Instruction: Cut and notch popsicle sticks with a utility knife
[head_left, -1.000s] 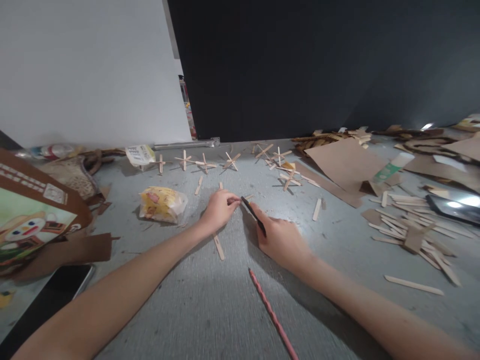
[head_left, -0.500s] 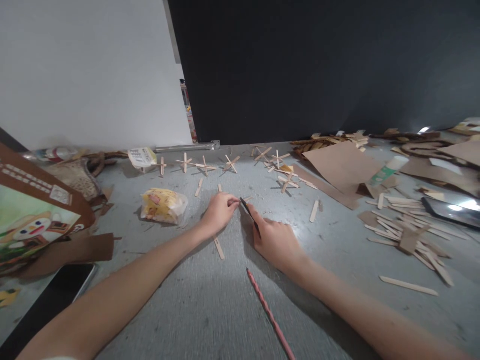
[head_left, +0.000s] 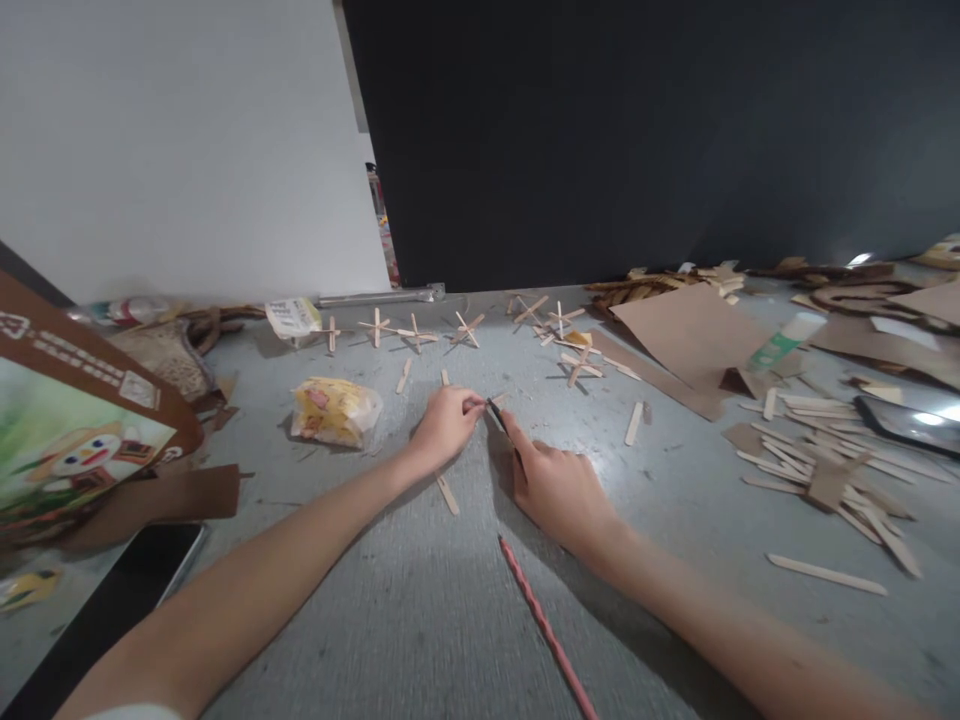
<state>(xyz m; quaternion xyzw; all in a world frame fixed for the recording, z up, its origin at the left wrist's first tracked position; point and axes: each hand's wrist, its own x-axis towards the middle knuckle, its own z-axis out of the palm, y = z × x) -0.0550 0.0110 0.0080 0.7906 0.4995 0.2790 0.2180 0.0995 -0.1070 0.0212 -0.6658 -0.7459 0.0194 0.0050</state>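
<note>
Tool (head_left: 496,413) in the right hand (head_left: 561,492) looks slim, straight and dark.

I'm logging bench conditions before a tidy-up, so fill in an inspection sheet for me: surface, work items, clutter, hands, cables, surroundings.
Surface: grey tabletop, scattered with small debris.
Work items: a wooden stick runs beneath the left hand; crossed-stick pieces stand towards the back.
Clutter: stick pile, cardboard sheet and green-and-white tube on the right; yellow packet and phone on the left; pink rod in front.
Hands: right hand grips a dark slim tool; left thumb and fingers are close together, anything between them too small to tell.
Cables: nothing seen.
Surroundings: white panel and black panel behind the table.
</note>
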